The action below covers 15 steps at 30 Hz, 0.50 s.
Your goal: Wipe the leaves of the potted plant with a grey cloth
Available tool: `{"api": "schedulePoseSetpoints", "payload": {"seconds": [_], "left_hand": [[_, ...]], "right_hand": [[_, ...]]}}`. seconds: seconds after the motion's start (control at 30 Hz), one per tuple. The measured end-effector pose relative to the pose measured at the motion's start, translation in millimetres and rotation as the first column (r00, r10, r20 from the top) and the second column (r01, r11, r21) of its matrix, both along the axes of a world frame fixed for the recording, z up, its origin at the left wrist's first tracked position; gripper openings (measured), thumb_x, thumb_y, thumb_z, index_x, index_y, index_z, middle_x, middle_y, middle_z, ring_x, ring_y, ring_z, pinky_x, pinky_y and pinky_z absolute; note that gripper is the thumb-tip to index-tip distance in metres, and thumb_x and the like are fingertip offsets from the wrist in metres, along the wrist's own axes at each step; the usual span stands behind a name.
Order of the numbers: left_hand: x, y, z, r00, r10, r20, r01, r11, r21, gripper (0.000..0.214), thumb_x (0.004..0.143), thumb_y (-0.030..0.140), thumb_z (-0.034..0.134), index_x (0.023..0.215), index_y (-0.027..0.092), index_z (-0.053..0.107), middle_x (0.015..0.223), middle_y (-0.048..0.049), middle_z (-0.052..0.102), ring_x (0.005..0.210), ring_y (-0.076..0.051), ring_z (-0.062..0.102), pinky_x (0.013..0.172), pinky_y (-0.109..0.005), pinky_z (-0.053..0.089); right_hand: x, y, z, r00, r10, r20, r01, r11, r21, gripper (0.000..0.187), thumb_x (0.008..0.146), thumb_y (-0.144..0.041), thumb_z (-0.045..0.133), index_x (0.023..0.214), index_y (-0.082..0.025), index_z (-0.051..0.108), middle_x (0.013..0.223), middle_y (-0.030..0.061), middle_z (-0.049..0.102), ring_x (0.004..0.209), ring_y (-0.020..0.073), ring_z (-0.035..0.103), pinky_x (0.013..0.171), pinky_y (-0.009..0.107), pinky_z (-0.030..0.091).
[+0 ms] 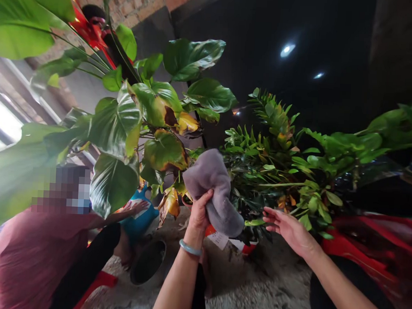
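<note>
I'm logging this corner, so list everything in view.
Soft plush cloth: one, grey, centre
Broad leaves: many, green and yellowing, left
Small leaves: many, green, right
Shiny ribbon: one, red, upper left
Plastic container: one, blue, lower left
Round basin: one, dark, lower left
Plastic stool: one, red, lower left
Co-worker: one, pink top, left
Unclear item: one, red, lower right
Glossy panel: one, black, upper right
Brick wall: one, brown, top
Rough floor: one, grey, bottom
Left hand: one, bare with pale bracelet, gripping cloth
Right hand: one, bare, right of cloth
</note>
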State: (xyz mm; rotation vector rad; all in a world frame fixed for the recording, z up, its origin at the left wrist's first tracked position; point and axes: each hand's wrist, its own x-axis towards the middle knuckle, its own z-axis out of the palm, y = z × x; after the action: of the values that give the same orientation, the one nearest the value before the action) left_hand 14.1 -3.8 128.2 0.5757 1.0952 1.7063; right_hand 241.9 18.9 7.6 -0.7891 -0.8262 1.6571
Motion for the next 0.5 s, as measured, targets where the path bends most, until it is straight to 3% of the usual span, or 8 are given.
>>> {"api": "schedulePoseSetpoints", "payload": {"seconds": [0.07, 0.17, 0.23, 0.3, 0.4, 0.5], "left_hand": [[5, -9, -30.5, 0.998, 0.058, -0.009, -0.058, 0.991, -0.118, 0.037, 0.046, 0.018, 0.080, 0.081, 0.017, 0.068, 0.066, -0.0007, 0.072, 0.057, -0.017, 0.065, 0.062, -0.029, 0.054], [11, -43, -86.0, 0.996, -0.082, -0.039, 0.062, 0.928, -0.368, 0.033, 0.045, 0.015, 0.080, 0.075, 0.015, 0.065, 0.058, -0.0036, 0.069, 0.051, -0.021, 0.063, 0.052, -0.032, 0.051], [9, -65, -106.6, 0.987, -0.159, -0.022, 0.134, 0.889, -0.438, 0.035, 0.040, 0.011, 0.080, 0.071, 0.015, 0.064, 0.055, -0.0032, 0.068, 0.051, -0.022, 0.063, 0.051, -0.032, 0.051], [1, -73, -102.9, 0.981, -0.194, 0.016, 0.183, 0.892, -0.414, 0.038, 0.037, 0.010, 0.080, 0.071, 0.015, 0.065, 0.057, -0.0035, 0.069, 0.052, -0.022, 0.064, 0.052, -0.032, 0.051], [-17, -55, -63.5, 0.989, -0.113, 0.094, 0.135, 0.953, -0.270, 0.036, 0.039, 0.017, 0.082, 0.071, 0.013, 0.067, 0.057, -0.0034, 0.070, 0.052, -0.019, 0.064, 0.054, -0.029, 0.052], [-26, -24, -28.1, 0.991, 0.049, 0.126, -0.039, 0.996, -0.080, 0.032, 0.045, 0.021, 0.081, 0.073, 0.015, 0.068, 0.062, 0.0005, 0.071, 0.054, -0.015, 0.063, 0.060, -0.026, 0.053]], "right_hand": [[0, 0, -1.5, 1.000, 0.020, 0.021, -0.020, 1.000, -0.002, 0.030, 0.066, -0.043, 0.073, 0.088, -0.024, 0.078, 0.104, 0.0107, 0.077, 0.093, 0.0291, 0.070, 0.072, 0.039, 0.054], [2, 0, -2.4, 0.999, 0.004, 0.054, -0.002, 0.999, -0.035, 0.028, 0.064, -0.041, 0.074, 0.086, -0.023, 0.078, 0.100, 0.0115, 0.077, 0.092, 0.0290, 0.070, 0.072, 0.039, 0.055], [4, 0, -2.3, 0.998, -0.021, 0.063, 0.025, 0.998, -0.053, 0.027, 0.064, -0.040, 0.075, 0.084, -0.023, 0.078, 0.097, 0.0118, 0.078, 0.089, 0.0283, 0.070, 0.070, 0.038, 0.055], [7, 0, -2.0, 0.997, -0.044, 0.064, 0.048, 0.997, -0.058, 0.025, 0.064, -0.039, 0.075, 0.083, -0.023, 0.078, 0.094, 0.0115, 0.078, 0.086, 0.0279, 0.071, 0.068, 0.037, 0.055], [8, 1, -1.5, 0.997, -0.054, 0.053, 0.057, 0.997, -0.056, 0.024, 0.063, -0.038, 0.075, 0.082, -0.024, 0.078, 0.091, 0.0098, 0.078, 0.085, 0.0278, 0.071, 0.067, 0.036, 0.055], [5, 1, -0.8, 0.997, -0.060, 0.048, 0.063, 0.997, -0.055, 0.022, 0.062, -0.037, 0.076, 0.080, -0.024, 0.078, 0.089, 0.0092, 0.078, 0.083, 0.0272, 0.071, 0.066, 0.036, 0.055]]}}
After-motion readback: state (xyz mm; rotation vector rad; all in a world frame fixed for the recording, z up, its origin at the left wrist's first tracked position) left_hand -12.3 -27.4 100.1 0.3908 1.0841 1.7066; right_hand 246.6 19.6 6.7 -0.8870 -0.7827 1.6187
